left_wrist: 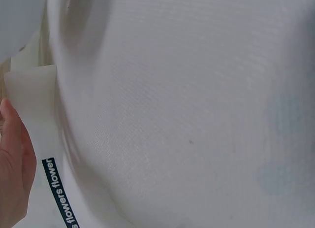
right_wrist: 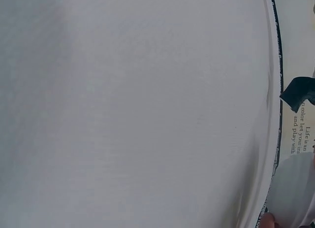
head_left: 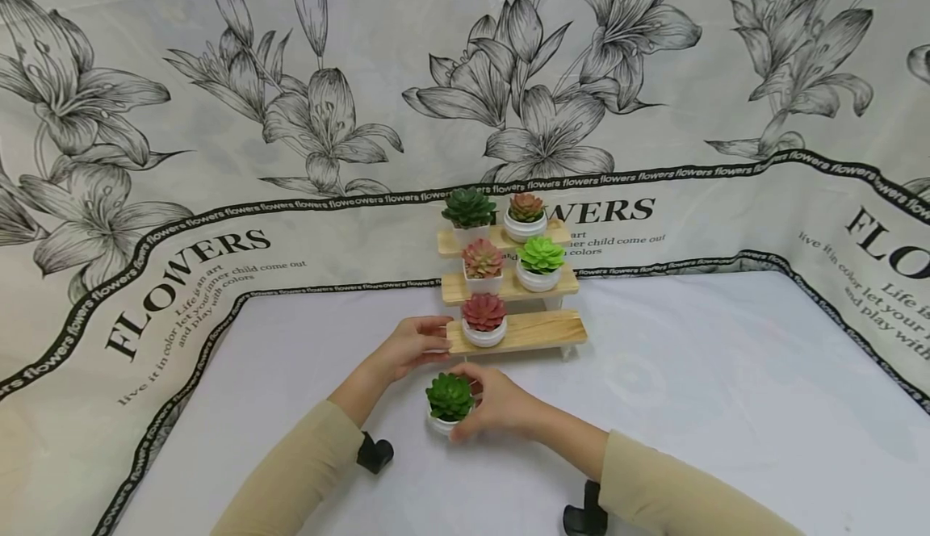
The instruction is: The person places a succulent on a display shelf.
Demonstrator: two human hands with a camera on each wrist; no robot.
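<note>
3-step shelf [head_left: 541, 331] at table [head_left: 726, 407] rear w/ five pots; sixth pot [head_left: 449, 400] on table in front.

Printed backdrop cloth [head_left: 218, 294]: large "FLOWERS" with the line "Life is an art, live it in color let your inner child come out and play with colors"; its black border band [head_left: 305, 201] repeats "flowers"
</note>
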